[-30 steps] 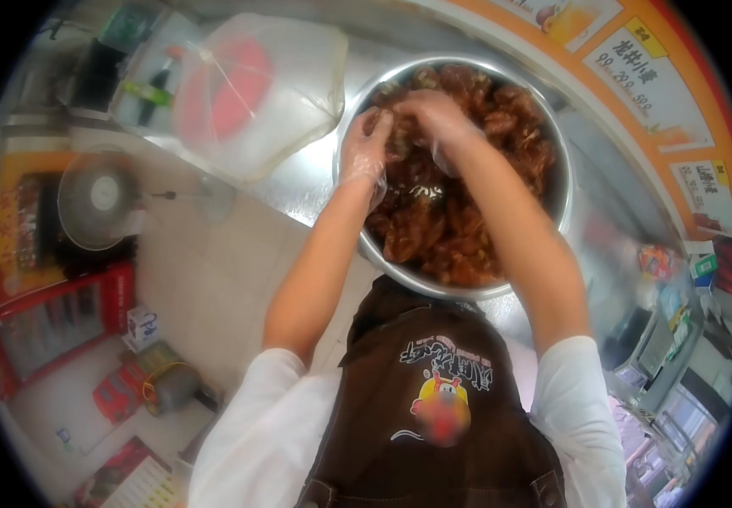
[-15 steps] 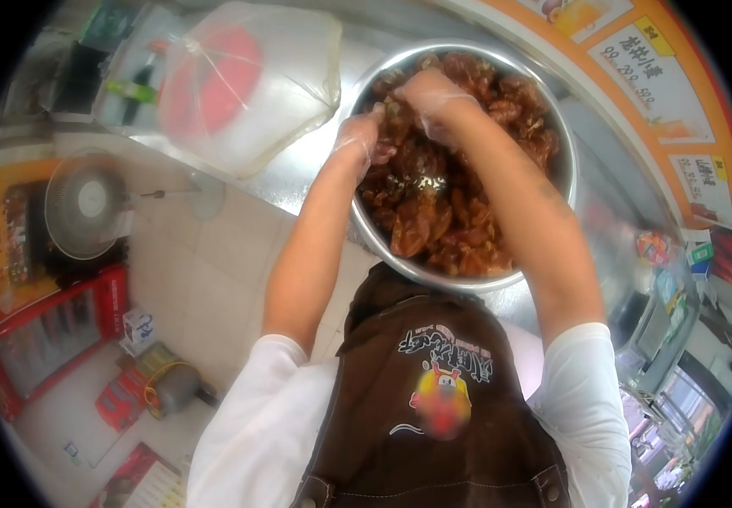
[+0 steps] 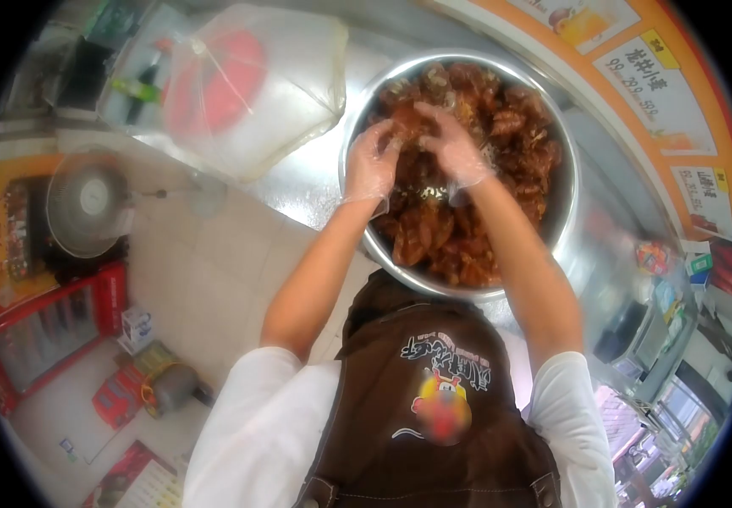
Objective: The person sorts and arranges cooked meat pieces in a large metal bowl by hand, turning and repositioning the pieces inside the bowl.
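The dark, glossy meat pieces [image 3: 425, 233] fill the round metal bowl [image 3: 575, 169], which stands by the near edge of the surface [image 3: 298, 182], close to the apron [image 3: 434, 372]. The left hand [image 3: 372, 161] is just inside the bowl's left edge, and the right hand [image 3: 451, 148] is over the pile, farther in from that edge; both wear thin clear gloves. A few pieces lie directly between the two, while most of the pile spreads to the right of them and back toward the bowl's near edge, so the right hand is nearer the bulk. The heap as a whole shows no clear long axis. The left hand's fingers are partly curled, the right hand's thumb and fingers are half spread, and whether either grips a piece cannot be told
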Tool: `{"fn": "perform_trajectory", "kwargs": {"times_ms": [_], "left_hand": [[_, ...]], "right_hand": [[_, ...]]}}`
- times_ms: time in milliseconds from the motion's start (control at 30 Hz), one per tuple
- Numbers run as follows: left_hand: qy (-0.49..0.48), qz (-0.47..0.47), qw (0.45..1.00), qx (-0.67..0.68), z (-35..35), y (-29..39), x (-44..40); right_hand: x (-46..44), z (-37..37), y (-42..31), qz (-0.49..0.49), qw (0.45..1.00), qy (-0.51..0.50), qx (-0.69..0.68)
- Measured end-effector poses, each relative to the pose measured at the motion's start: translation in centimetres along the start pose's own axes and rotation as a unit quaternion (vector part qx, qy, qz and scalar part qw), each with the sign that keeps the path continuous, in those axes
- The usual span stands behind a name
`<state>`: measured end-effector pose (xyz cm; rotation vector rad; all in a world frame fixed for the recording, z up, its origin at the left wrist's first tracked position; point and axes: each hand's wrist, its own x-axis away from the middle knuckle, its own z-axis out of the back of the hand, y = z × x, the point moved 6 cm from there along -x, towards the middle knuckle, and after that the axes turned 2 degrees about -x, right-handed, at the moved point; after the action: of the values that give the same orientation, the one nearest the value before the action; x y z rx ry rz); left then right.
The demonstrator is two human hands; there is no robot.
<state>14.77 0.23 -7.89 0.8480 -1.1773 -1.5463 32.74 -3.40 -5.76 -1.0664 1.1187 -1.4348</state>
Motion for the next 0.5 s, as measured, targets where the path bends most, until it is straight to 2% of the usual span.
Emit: {"fn": "perform_trajectory", "kwargs": {"times_ms": [67, 133, 200, 267, 300, 367, 433, 500], "left_hand": [[-0.004, -0.033, 0.999, -0.019, -0.2, -0.1, 0.2], [0.003, -0.012, 1.0, 0.006, -0.2, 0.8, 0.8], [0.028, 0.006, 0.999, 0.018, 0.4, 0.5, 1.0], [0.029, 0.018, 0.999, -0.018, 1.0, 1.8, 1.6], [0.047, 0.007, 0.998, 0.027, 2.1, 1.0, 1.7], [0.052, -0.031, 0.998, 0.012, 3.0, 2.1, 2.5], [0.074, -0.004, 0.994, 0.078, 4.4, 3.2, 4.4], [0.062, -0.047, 0.996, 0.04, 4.7, 4.4, 4.8]], "right_hand": [[0.3, 0.2, -0.5, 0.001, 1.0, 0.001, -0.017], [0.8, 1.1, -1.4, -0.001, 1.0, 0.012, -0.014], [1.5, 2.3, -1.6, -0.073, 0.994, 0.002, -0.086], [3.8, 4.2, -5.6, -0.151, 0.981, 0.052, -0.108], [5.5, 5.9, -6.3, -0.181, 0.97, 0.075, -0.145], [6.9, 8.5, -4.5, -0.133, 0.975, 0.07, -0.164], [11.8, 15.2, -3.9, -0.173, 0.967, 0.145, -0.115], [13.4, 17.7, -2.5, -0.162, 0.965, 0.159, -0.131]]}}
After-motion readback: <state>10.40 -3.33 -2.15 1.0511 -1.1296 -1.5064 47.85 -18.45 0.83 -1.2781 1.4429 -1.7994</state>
